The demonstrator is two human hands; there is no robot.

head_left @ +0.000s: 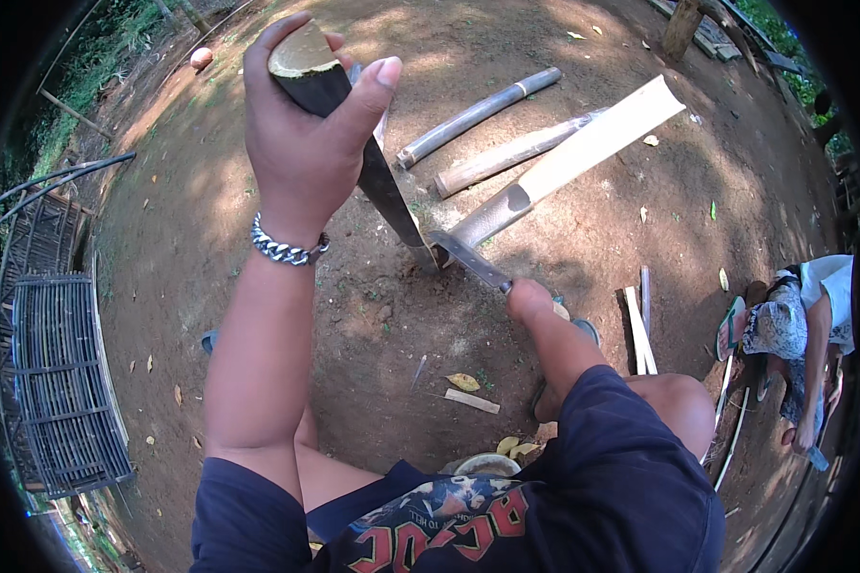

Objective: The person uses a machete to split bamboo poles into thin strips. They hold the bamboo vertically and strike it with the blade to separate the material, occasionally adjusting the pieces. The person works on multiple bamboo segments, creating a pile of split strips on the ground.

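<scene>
- The left hand [306, 143] is wrapped tight around the top end of a dark green bamboo piece [354, 143], thumb pressed across its side; the piece stands tilted, its lower end on the bare earth ground [287, 286]
- A chain bracelet [287, 250] sits on that wrist
- The right hand [530, 301] is closed on the handle of a long knife [468, 258], whose blade points up-left, its tip meeting the foot of the bamboo piece
- Beyond the blade lie a split bamboo slab [592, 148] with its pale inner face up, and two round bamboo poles [478, 115] beside it
- Thin pale bamboo strips [638, 329] lie on the ground near the right knee
- Far left stands a dark slatted bamboo cage [62, 382]; what is inside it cannot be told
- At the right edge another person [803, 325] bends low
</scene>
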